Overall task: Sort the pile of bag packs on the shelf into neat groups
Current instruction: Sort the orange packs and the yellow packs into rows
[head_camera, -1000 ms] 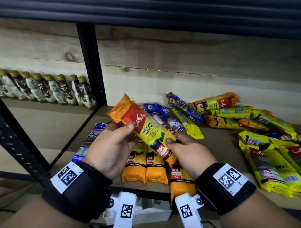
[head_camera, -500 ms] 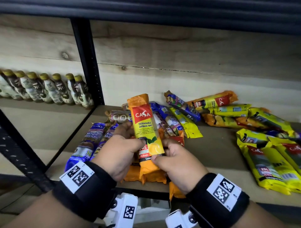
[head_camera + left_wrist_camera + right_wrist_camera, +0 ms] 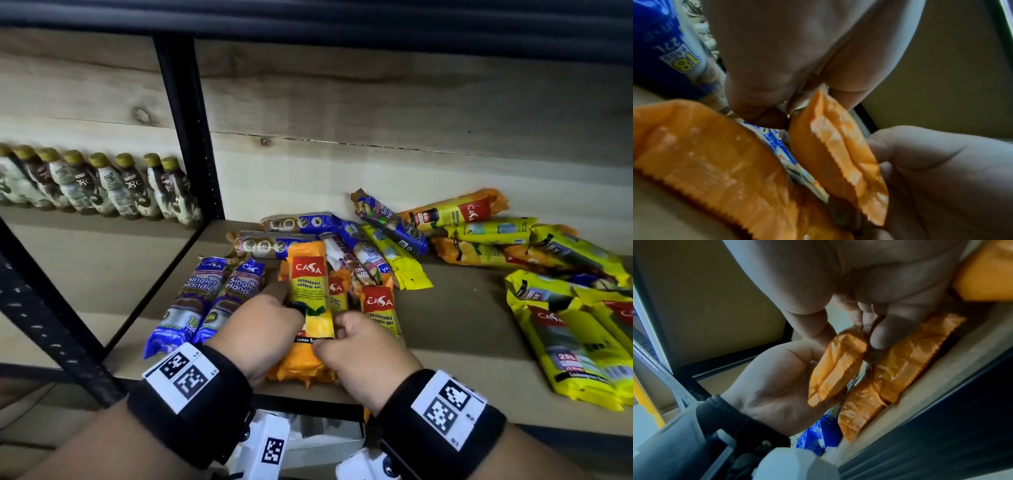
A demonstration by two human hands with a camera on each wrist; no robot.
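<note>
— Hands? Left hand and right hand both pinch one orange pack, low centre of frame, over the orange group.
— Progress? Roughly a third, I judge: two blue packs paired at centre left, yellow packs at lower right.
— Left? Mixed pile, upper centre.
— Surroundings? Bottles at left behind a black post; nothing obstructs.

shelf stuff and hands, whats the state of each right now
orange pack: gripped by both hands, lying lengthwise over other orange packs
left hand: grips the orange pack's left edge
right hand: pinches its lower end
blue packs: two flat, side by side
yellow packs: lying flat, overlapping at right
bottles: upright, in a row
</note>
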